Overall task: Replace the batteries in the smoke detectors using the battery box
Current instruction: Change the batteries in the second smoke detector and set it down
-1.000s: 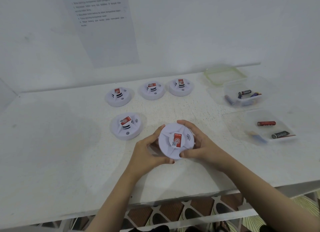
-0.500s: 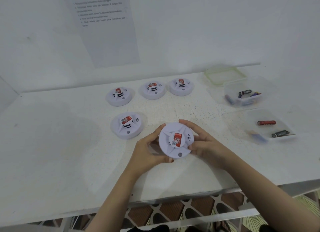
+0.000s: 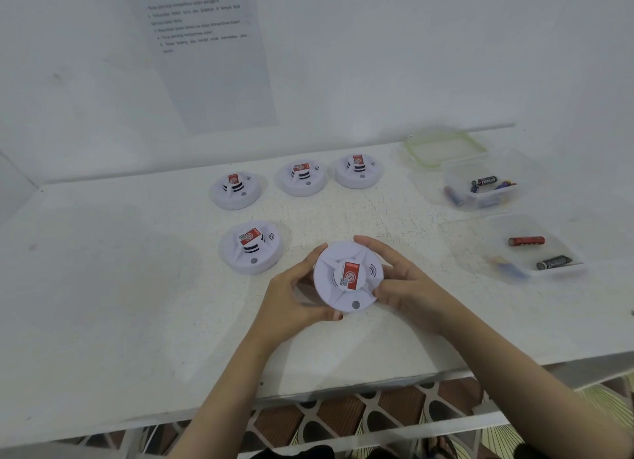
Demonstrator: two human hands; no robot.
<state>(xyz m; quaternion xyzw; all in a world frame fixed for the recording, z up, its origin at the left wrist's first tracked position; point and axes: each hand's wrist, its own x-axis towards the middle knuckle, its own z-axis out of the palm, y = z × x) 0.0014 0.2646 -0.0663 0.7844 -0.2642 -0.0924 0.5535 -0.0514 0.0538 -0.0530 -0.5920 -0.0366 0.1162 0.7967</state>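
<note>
Slightly turned since a second ago, the smoke detector is held face-up over the near centre of the worktop, with the left hand and right hand curled round its rim. It appears unopened. Four other detectors and the battery boxes lie untouched.

I am facing a printed sheet that is hanging flat on the white wall behind the white table; its lines are showing too blurred to read. Brown-and-black patterned floor tiles are showing below the table's front edge.
</note>
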